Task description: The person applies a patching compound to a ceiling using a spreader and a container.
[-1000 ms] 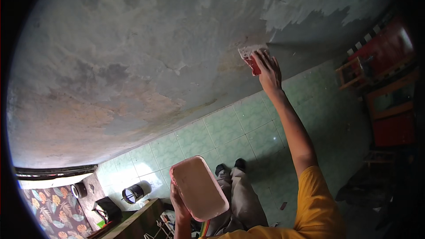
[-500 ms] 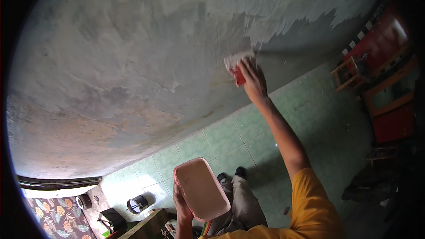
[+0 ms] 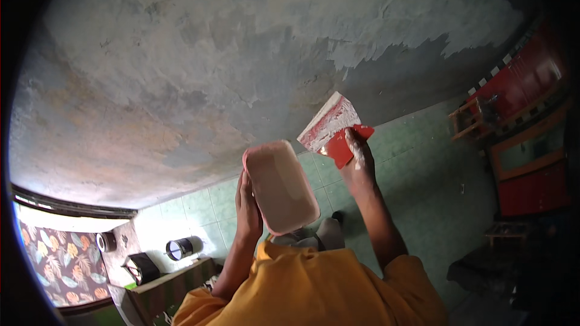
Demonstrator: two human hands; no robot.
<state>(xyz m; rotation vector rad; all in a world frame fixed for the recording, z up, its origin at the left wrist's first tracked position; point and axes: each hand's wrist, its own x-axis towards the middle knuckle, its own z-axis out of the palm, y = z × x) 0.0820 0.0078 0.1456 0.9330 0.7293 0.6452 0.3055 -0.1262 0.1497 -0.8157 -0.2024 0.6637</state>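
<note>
My left hand (image 3: 246, 210) grips the side of a pinkish rectangular tub (image 3: 279, 184), whose pale inside faces up. Putty-like paste seems to coat its floor. In my right hand (image 3: 360, 163) is a red wide-bladed putty knife (image 3: 339, 139), its blade smeared with whitish paste and pointing up and left. White smears also mark that hand's thumb side. The blade stands just right of the tub, apart from it. Beyond both is a grey wall (image 3: 199, 54) with patchy, ragged-edged coats of paste; whether the blade touches it I cannot tell.
Green tiles cover the floor (image 3: 399, 163). At the right stand red and wooden furniture (image 3: 525, 163) and a small wooden stool (image 3: 474, 118). Lower left, a dark cylindrical container (image 3: 179, 249) and a black box-like object (image 3: 142, 268) sit near a leaf-patterned cloth (image 3: 66, 265).
My right hand has drawn the putty knife back from the wall and turned it so the pasted blade face shows. The tub in my left hand has risen toward it.
</note>
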